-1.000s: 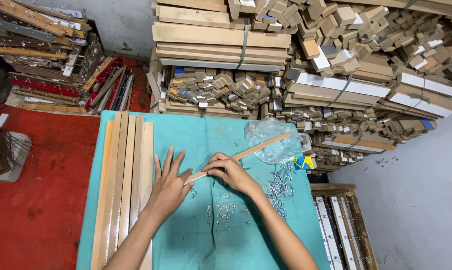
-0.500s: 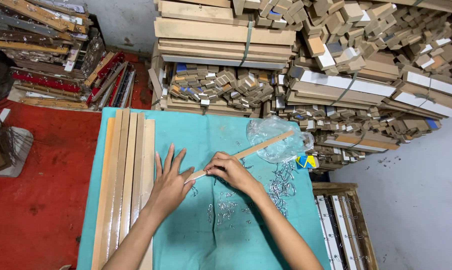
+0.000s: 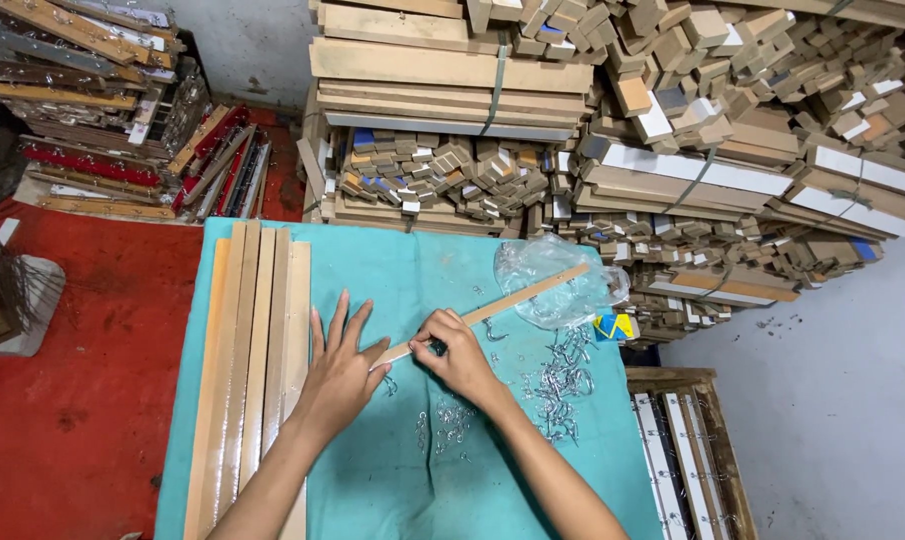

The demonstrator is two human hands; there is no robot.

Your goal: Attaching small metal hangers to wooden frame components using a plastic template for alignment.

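**Wooden strip pinned on the teal table**

The wooden strip lies slanted across the teal table, its far end over a clear plastic bag. From the head camera we see our left hand spread flat, fingers wide, touching the strip's near end. Our right hand is curled closed on the strip, pinching a small dark piece against it. Loose metal hooks lie scattered just beside the right hand. A row of wooden slats sits along the table's left edge.

Teal-covered table — wooden strips, metal hooks, plastic bag.
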